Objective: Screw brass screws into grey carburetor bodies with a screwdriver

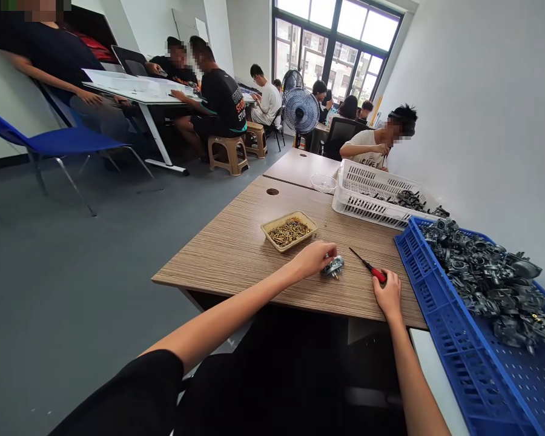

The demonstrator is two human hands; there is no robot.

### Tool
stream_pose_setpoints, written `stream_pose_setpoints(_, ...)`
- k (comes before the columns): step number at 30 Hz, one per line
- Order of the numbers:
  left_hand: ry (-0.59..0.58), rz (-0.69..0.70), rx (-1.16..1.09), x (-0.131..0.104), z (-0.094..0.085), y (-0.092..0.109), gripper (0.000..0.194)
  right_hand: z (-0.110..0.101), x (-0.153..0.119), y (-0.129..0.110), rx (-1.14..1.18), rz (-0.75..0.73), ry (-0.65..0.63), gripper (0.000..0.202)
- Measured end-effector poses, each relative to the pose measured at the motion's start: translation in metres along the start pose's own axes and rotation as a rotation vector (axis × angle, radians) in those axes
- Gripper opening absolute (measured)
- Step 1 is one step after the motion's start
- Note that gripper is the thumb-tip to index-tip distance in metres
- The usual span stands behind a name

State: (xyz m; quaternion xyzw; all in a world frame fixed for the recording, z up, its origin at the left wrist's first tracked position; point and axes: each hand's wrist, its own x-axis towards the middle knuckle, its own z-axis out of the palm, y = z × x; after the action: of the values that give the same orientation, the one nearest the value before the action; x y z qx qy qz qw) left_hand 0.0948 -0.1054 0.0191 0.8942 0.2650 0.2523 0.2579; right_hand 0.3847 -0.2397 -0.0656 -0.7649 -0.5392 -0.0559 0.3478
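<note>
My left hand (pixel 315 258) is closed at the fingertips on a small silver-grey carburetor (pixel 334 266), which rests at the table's near side. Brass-coloured bits stick out from its lower side. My right hand (pixel 389 293) is wrapped round the red handle of a screwdriver (pixel 378 274). Its dark shaft points away and to the left, apart from the carburetor. Just beyond my left hand stands a cream tray (pixel 279 247) of small brass pieces (pixel 290 231). A few tiny parts lie on the wood beside the tray.
A blue basket (pixel 454 309) heaped with carburetors (pixel 490 272) stands at the right. Behind it is a white basket (pixel 367 209) with more metal parts. A clear bowl (pixel 323 183) sits farther back on the wooden table (pixel 227 242). Several people sit at other tables.
</note>
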Motion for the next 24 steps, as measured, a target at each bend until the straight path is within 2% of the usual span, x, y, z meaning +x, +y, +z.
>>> stream_pose_setpoints(9,0.011,0.043,0.050,-0.005,0.006,0.001,0.012,0.002,0.000,0.001,0.005,-0.004,0.017,0.041)
stream_pose_setpoints(13,0.080,0.035,-0.041,-0.014,0.012,-0.001,0.009,0.003,0.001,0.001,0.008,-0.006,0.026,0.041)
stream_pose_setpoints(16,0.160,-0.025,-0.131,-0.019,0.021,-0.005,0.003,0.002,0.000,0.000,0.012,-0.009,0.024,0.042)
stream_pose_setpoints(18,0.217,-0.101,-0.211,-0.021,0.029,-0.008,0.016,0.002,0.000,-0.001,0.015,-0.013,0.016,0.042)
stream_pose_setpoints(21,0.258,-0.259,-0.280,-0.021,0.043,-0.010,0.047,0.000,0.000,-0.003,0.018,-0.013,0.004,0.041)
stream_pose_setpoints(22,0.254,-0.304,-0.272,-0.021,0.047,-0.009,0.052,-0.001,0.000,-0.005,0.018,-0.011,0.001,0.041)
stream_pose_setpoints(24,0.228,-0.340,-0.240,-0.019,0.054,-0.006,0.049,-0.002,0.001,-0.007,0.019,-0.007,-0.005,0.040)
